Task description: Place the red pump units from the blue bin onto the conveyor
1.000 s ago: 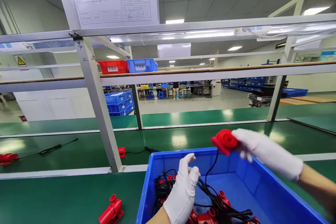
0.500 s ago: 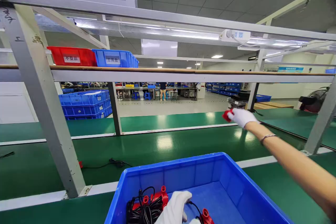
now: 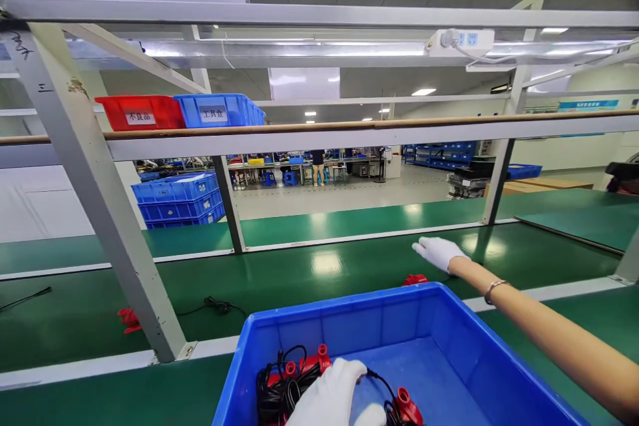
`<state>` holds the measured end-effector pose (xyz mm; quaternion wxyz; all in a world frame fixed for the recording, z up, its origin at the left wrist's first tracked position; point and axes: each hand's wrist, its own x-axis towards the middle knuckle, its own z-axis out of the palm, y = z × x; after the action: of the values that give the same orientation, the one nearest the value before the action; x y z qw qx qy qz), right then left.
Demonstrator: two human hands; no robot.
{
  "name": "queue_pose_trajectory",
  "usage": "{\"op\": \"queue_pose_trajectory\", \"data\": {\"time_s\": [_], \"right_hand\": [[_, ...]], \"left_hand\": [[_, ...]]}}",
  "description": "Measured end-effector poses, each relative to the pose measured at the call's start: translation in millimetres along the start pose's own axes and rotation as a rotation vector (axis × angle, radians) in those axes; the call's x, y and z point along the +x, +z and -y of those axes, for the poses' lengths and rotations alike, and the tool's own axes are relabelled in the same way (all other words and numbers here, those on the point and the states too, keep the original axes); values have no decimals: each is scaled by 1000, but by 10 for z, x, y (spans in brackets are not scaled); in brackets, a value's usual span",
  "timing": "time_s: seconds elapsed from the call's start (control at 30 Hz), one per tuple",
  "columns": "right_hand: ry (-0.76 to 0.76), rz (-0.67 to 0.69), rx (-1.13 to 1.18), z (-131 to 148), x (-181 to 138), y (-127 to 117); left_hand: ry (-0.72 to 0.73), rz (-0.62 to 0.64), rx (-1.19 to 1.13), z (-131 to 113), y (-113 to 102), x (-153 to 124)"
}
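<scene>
My right hand (image 3: 438,252) in a white glove reaches out over the green conveyor belt (image 3: 349,266), fingers spread and holding nothing. A red part (image 3: 415,279) lies on the belt just below and left of it, behind the far rim of the blue bin (image 3: 349,306). My left hand (image 3: 332,399), also gloved, is down inside the bin on a tangle of black cables (image 3: 272,386) and red parts (image 3: 404,406); its fingers curl over a cable.
A grey frame post (image 3: 100,193) stands left of the bin. Another red part (image 3: 130,319) with a black cable (image 3: 214,306) lies on the belt behind it. Red and blue bins (image 3: 180,111) sit on the upper shelf. Stacked blue crates (image 3: 177,196) and distant workers are beyond.
My right hand carried the red part out over the belt, set it down behind the bin and let go. The view shifted slightly right; my left hand stayed in the bin.
</scene>
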<state>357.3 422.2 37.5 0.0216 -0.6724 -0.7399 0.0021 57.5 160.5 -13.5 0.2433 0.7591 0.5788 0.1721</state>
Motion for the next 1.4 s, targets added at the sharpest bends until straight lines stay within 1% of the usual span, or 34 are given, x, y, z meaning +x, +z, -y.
{"op": "queue_pose_trajectory", "data": {"time_s": [0.07,0.1,0.13,0.2,0.27,0.33,0.4,0.47,0.53,0.6,0.77,0.83,0.9,0.97,1.03,1.07,1.1,1.13,1.17,1.23,1.3,1.37,1.4], "right_hand": [[-79,-58,3,82,-201,-165],[-138,-64,9,162,-350,-184],[-204,-52,17,264,-529,-152],[-339,16,32,505,-938,56],[-444,118,41,734,-1338,391],[-506,211,37,898,-1643,735],[-523,260,22,983,-1819,982],[-517,258,2,1016,-1883,1070],[-521,206,-16,1038,-1885,986],[-532,102,-24,1071,-1877,752],[-573,-230,56,1157,-1998,-127],[-594,-346,108,1174,-2098,-411],[-669,-466,196,1194,-2203,-582],[-807,-525,294,1227,-2302,-635],[-954,-510,362,1275,-2387,-598],[-993,-480,383,1302,-2420,-559],[-999,-460,419,1328,-2446,-514],[-971,-452,471,1353,-2465,-467],[-907,-449,535,1375,-2476,-422],[-725,-403,668,1411,-2487,-346],[-598,-262,763,1441,-2498,-291],[-560,-69,793,1468,-2521,-249],[-551,4,792,1479,-2536,-231]], "left_hand": [[24,11,-53,-55,-93,-79],[33,13,-86,-78,-132,-115],[38,11,-118,-97,-163,-148],[43,-10,-174,-114,-196,-201],[62,-41,-213,-104,-196,-237],[87,-58,-234,-77,-183,-263],[103,-74,-243,-51,-175,-282],[118,-89,-256,-38,-177,-298],[139,-114,-299,-39,-191,-305],[155,-156,-352,-45,-215,-299],[135,-323,-475,-43,-312,-226],[136,-370,-555,-45,-361,-199],[158,-356,-638,-62,-408,-198],[220,-282,-721,-94,-446,-231],[292,-173,-806,-130,-471,-287],[321,-118,-856,-146,-478,-316],[341,-72,-910,-158,-481,-341],[353,-41,-964,-167,-480,-360],[355,-21,-1011,-173,-477,-373],[352,-12,-1089,-181,-466,-377],[349,-36,-1127,-189,-455,-365],[352,-74,-1133,-199,-451,-349],[355,-87,-1134,-204,-454,-343]]}}
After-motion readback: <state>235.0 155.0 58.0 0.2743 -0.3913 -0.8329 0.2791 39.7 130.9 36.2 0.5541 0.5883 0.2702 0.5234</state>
